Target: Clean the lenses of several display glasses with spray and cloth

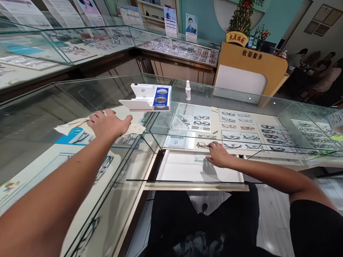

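Note:
My left hand (108,123) presses down on a cream cloth (71,125) on the glass counter top, its fingers bent over the fabric and the thumb out to the side. Part of the cloth is hidden under the palm. To the right, my right hand (219,155) is over the front of the display case, thumb and fingers apart. Its fingertips overlap a pair of eyeglasses (202,145) in the view; whether they touch it or rest on the glass is unclear. A white drawer (179,167) stands pulled out below that hand.
On the glass stand an opened white-and-blue box (162,98) and a small white spray bottle (188,91). Eyeglass frames (232,137) lie on cards beneath the glass. The glass pane's front edge (193,181) crosses before my lap. A wooden cashier counter (227,57) is behind; people sit far right.

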Demonstrator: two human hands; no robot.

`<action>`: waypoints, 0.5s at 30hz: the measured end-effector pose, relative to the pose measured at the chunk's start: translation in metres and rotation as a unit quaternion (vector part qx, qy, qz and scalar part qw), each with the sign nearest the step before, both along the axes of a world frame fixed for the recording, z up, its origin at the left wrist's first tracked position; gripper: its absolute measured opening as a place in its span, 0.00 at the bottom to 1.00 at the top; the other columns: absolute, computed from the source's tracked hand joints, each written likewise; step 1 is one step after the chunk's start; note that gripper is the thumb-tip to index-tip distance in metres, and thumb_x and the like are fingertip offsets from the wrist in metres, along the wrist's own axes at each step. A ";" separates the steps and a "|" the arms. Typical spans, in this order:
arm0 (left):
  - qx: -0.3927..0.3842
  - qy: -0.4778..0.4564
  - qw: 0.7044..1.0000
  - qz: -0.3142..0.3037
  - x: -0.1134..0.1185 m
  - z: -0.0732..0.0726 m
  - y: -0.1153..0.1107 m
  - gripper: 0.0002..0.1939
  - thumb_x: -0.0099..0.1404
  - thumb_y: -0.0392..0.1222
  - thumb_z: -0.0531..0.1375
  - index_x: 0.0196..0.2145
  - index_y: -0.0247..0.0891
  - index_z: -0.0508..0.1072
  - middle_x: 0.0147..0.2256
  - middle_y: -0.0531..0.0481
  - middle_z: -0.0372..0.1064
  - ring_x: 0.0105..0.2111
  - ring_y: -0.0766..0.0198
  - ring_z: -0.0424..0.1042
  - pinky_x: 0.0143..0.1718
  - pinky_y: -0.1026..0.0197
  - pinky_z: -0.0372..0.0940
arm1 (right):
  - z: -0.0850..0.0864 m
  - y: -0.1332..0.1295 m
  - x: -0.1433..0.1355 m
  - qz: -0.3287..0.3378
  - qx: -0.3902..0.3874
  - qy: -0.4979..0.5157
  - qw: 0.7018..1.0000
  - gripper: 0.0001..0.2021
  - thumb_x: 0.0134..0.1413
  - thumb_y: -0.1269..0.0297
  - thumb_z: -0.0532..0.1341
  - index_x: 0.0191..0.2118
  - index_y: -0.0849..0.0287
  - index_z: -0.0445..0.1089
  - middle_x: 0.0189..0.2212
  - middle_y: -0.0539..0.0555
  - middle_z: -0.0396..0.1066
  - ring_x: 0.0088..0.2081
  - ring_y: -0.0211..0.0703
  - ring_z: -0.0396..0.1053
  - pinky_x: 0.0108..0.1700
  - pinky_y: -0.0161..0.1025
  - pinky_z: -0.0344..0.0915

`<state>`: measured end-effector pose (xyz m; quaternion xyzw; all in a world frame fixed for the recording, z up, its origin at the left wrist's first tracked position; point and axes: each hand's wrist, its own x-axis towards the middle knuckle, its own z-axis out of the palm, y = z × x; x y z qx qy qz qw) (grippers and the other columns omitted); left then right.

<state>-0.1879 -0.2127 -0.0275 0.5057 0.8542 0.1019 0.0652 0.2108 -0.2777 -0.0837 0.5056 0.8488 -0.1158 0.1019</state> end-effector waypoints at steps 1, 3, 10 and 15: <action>-0.001 0.000 1.000 0.014 0.001 0.001 0.000 0.47 0.73 0.60 0.49 0.69 0.10 0.56 0.71 0.08 0.49 0.72 0.22 0.51 0.69 0.28 0.51 | -0.012 0.014 -0.001 -0.024 0.023 0.000 0.999 0.24 0.71 0.58 0.59 0.60 0.74 0.75 0.67 0.75 0.69 0.70 0.70 0.61 0.71 0.60 0.62; -0.003 -0.002 0.999 0.051 0.003 0.002 0.000 0.45 0.72 0.61 0.51 0.70 0.15 0.59 0.72 0.13 0.51 0.73 0.26 0.52 0.70 0.33 0.52 | -0.031 0.046 -0.002 -0.057 0.070 0.009 0.996 0.26 0.72 0.59 0.57 0.65 0.75 0.71 0.70 0.75 0.65 0.74 0.71 0.55 0.74 0.62 0.58; -0.022 0.000 0.998 0.062 0.008 0.007 0.000 0.44 0.73 0.60 0.50 0.71 0.18 0.59 0.72 0.14 0.51 0.73 0.25 0.52 0.72 0.35 0.52 | -0.064 0.146 -0.010 -0.113 0.157 0.042 0.980 0.32 0.75 0.56 0.50 0.71 0.79 0.65 0.76 0.74 0.58 0.78 0.69 0.47 0.78 0.62 0.48; -0.019 0.017 0.997 0.067 -0.001 -0.003 0.005 0.44 0.71 0.63 0.47 0.69 0.20 0.61 0.70 0.15 0.54 0.71 0.25 0.55 0.70 0.34 0.53 | -0.077 0.203 -0.021 -0.130 0.161 0.056 0.977 0.33 0.76 0.53 0.47 0.69 0.76 0.69 0.76 0.70 0.58 0.78 0.68 0.47 0.79 0.61 0.44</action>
